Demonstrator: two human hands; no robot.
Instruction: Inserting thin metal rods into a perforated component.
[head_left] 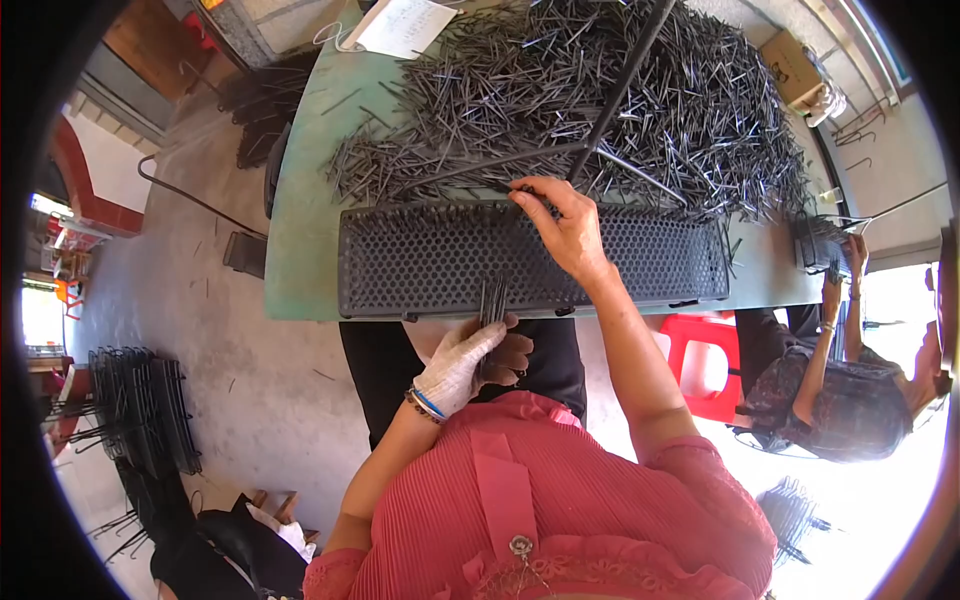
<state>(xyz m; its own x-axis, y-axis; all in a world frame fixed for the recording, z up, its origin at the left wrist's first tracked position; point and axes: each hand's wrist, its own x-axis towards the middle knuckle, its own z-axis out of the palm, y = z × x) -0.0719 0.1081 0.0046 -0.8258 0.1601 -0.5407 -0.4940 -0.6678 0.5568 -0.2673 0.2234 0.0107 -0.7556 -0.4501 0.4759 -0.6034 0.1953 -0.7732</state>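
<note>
My left hand [457, 365], in a pale knit glove, is closed round a bundle of thin black sticks [493, 303]. They point up over the near edge of a long black perforated rack [420, 262] lying along the table's front edge. My bare right hand [565, 222] reaches across the rack to its far edge. Its thumb and forefinger are pinched together, with a small dark end of what looks like a black stick [527, 188] at the tips. Just beyond the fingers, a big loose heap of such black sticks [480, 115] covers much of the table.
A dark metal stand [627, 85] with spread legs rises from the heap beside my right hand. White paper [407, 27] and a cardboard box [790, 70] lie at the back. At right, another person [845, 390] works near a red stool [700, 365]. Black hooked racks [140, 410] stand at left.
</note>
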